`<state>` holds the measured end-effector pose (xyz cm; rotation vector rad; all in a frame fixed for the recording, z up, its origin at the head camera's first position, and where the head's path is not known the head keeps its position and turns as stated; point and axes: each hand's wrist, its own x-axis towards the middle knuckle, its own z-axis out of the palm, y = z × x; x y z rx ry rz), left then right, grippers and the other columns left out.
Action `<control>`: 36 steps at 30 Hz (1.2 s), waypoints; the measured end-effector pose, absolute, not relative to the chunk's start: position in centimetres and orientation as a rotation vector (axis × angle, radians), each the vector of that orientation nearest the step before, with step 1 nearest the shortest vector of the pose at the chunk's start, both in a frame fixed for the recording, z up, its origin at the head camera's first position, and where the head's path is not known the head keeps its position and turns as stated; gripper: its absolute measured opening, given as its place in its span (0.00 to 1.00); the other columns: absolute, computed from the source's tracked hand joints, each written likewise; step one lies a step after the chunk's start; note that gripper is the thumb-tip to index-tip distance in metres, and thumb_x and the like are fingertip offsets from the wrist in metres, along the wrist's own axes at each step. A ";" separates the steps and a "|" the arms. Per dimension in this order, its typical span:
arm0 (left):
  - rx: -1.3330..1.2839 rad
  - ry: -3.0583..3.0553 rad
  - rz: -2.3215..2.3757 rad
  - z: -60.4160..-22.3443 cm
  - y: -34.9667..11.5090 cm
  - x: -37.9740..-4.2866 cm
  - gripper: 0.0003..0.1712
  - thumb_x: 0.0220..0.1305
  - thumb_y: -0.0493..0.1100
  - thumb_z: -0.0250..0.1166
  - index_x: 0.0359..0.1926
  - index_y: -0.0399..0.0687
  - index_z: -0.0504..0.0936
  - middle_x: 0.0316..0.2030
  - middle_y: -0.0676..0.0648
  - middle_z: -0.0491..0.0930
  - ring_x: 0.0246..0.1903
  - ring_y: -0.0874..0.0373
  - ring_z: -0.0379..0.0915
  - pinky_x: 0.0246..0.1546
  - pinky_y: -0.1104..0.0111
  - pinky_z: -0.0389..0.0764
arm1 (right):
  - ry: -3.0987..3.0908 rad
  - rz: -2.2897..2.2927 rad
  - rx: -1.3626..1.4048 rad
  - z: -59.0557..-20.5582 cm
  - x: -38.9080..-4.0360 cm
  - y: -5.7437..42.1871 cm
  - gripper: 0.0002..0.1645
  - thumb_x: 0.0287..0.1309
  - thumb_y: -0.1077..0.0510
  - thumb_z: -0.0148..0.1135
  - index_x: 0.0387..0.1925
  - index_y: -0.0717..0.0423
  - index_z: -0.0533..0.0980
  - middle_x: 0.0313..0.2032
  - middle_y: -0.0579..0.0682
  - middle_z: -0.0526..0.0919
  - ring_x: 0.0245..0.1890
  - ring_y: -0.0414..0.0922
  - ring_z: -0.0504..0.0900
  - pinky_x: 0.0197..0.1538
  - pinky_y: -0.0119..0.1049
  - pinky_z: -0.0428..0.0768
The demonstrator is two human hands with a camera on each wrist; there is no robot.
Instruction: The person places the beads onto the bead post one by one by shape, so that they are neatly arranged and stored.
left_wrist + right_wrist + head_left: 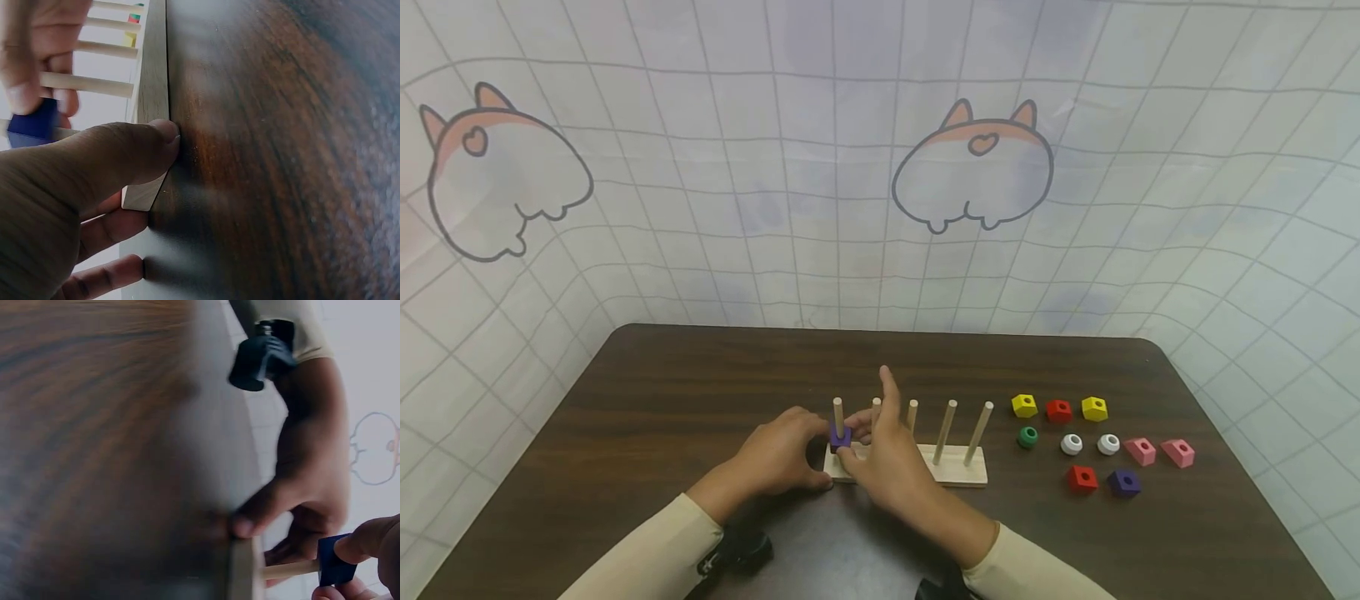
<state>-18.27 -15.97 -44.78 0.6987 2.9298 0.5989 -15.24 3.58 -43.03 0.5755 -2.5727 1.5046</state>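
A pale wooden base (962, 475) with several upright pegs stands on the dark table. My left hand (778, 454) holds the base's left end, its thumb pressed to the near edge in the left wrist view. A purple square block (840, 437) with a hole is threaded on the leftmost peg (838, 412), whose tip pokes out above it. My right hand (891, 462) pinches this block between thumb and fingers. In the right wrist view, bare peg shows between the block (335, 561) and the base, so the block sits above the base.
Loose pieces lie right of the base: yellow blocks (1094, 408), red blocks (1082, 479), a green bead (1027, 437), white beads (1071, 444), pink blocks (1178, 452) and another purple block (1124, 483). A patterned white cloth (850, 275) hangs behind the table.
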 end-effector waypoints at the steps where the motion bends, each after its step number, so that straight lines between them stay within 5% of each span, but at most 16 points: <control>1: 0.706 2.932 0.593 -44.7 -16.0 -18.3 0.27 0.39 0.53 0.85 0.43 0.59 0.86 0.47 0.53 0.83 0.54 0.52 0.75 0.43 0.46 0.82 | -2.580 1.516 0.570 -43.4 -15.3 3.6 0.68 0.54 0.69 0.73 0.78 0.62 0.32 0.43 0.49 0.84 0.41 0.48 0.84 0.50 0.42 0.82; 21: 0.707 2.952 0.583 -44.7 -16.1 -18.3 0.26 0.38 0.54 0.85 0.42 0.61 0.85 0.46 0.54 0.82 0.52 0.53 0.76 0.39 0.47 0.82 | -2.695 1.376 0.636 -45.8 -15.6 3.8 0.64 0.53 0.68 0.74 0.77 0.66 0.38 0.48 0.51 0.84 0.44 0.49 0.85 0.51 0.41 0.82; 33: 0.731 2.945 0.579 -44.6 -16.0 -18.2 0.26 0.40 0.53 0.85 0.43 0.63 0.86 0.46 0.55 0.83 0.52 0.53 0.76 0.39 0.47 0.82 | -2.862 1.243 0.715 -45.3 -14.2 5.6 0.64 0.58 0.58 0.74 0.78 0.63 0.38 0.69 0.61 0.71 0.64 0.59 0.75 0.63 0.53 0.74; 36: 0.742 2.948 0.579 -44.5 -16.0 -18.1 0.25 0.40 0.53 0.85 0.43 0.65 0.86 0.46 0.57 0.83 0.52 0.54 0.75 0.39 0.47 0.82 | -2.927 1.191 0.756 -44.9 -13.7 6.5 0.67 0.58 0.55 0.74 0.79 0.61 0.35 0.68 0.65 0.72 0.62 0.58 0.77 0.61 0.52 0.76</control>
